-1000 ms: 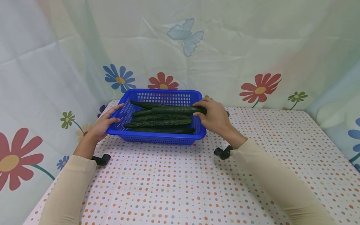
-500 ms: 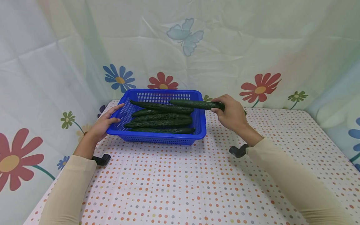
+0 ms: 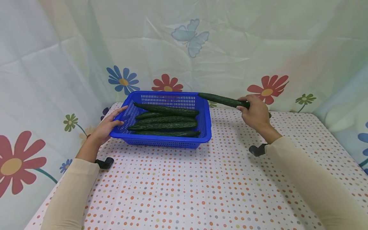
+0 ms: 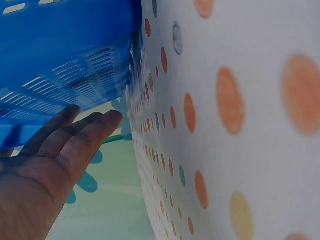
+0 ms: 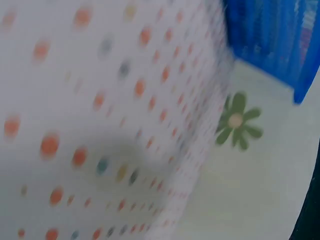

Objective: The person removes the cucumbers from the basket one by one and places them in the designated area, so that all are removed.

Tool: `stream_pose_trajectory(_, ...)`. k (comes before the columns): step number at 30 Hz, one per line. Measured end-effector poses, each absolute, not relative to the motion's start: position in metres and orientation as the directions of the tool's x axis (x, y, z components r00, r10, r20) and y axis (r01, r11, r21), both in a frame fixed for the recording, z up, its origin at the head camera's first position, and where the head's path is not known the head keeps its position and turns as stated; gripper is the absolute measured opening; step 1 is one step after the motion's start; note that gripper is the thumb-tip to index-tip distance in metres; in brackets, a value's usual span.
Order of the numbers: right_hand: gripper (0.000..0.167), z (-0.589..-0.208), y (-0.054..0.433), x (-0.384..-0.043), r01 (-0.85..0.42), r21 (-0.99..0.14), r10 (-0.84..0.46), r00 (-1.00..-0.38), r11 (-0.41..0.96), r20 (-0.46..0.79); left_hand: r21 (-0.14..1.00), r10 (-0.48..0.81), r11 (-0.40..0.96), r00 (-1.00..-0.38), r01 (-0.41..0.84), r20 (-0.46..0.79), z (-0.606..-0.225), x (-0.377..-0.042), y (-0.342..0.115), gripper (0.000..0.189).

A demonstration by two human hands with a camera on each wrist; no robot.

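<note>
My right hand (image 3: 256, 111) grips a long dark green cucumber (image 3: 222, 99) near its right end, in the air to the right of the blue plastic basket (image 3: 161, 137). The cucumber's left tip overlaps the basket's back right corner in the head view; a short stub shows beyond my hand. At the basket's left rim, my left hand (image 3: 104, 127) holds on with the thumb over the edge; the left wrist view shows its fingers (image 4: 82, 145) stretched along the outside. Several more cucumbers (image 3: 165, 119) lie side by side in the basket. In the right wrist view only a dark green edge (image 5: 311, 210) shows.
A white tablecloth (image 3: 172, 185) with coloured dots covers the table. Behind and beside it hangs a pale curtain (image 3: 230, 57) with printed flowers and a butterfly. A black wrist camera mount (image 3: 105, 163) sits below the left wrist, another (image 3: 257, 150) below the right.
My right hand has lifted the cucumber out of the basket and carried it to the right, its left end now tipped up. The left hand and the basket have stayed in place.
</note>
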State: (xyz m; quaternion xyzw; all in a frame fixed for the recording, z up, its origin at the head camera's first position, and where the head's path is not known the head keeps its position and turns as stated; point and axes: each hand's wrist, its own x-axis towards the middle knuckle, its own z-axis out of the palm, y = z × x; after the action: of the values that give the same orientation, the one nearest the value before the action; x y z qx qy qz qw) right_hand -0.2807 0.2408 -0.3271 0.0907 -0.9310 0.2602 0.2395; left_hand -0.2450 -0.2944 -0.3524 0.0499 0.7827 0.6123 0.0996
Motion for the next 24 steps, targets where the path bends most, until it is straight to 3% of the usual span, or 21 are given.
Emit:
stream_pose_trajectory(11,0.030,-0.342,0.270,-0.310,-0.199,-0.458,-0.009,-0.923,0.867,0.385,0.971,0.218,0.237,-0.971,-0.043,-0.096,-0.353,-0.244,-0.295,0.065)
stream_pose_trajectory(24,0.032,-0.356,0.282,-0.332,-0.173,-0.392,-0.082,-0.968,0.903,0.238,0.972,0.211,0.232,-0.974,-0.036,-0.087,-0.354,-0.246,-0.295,0.065)
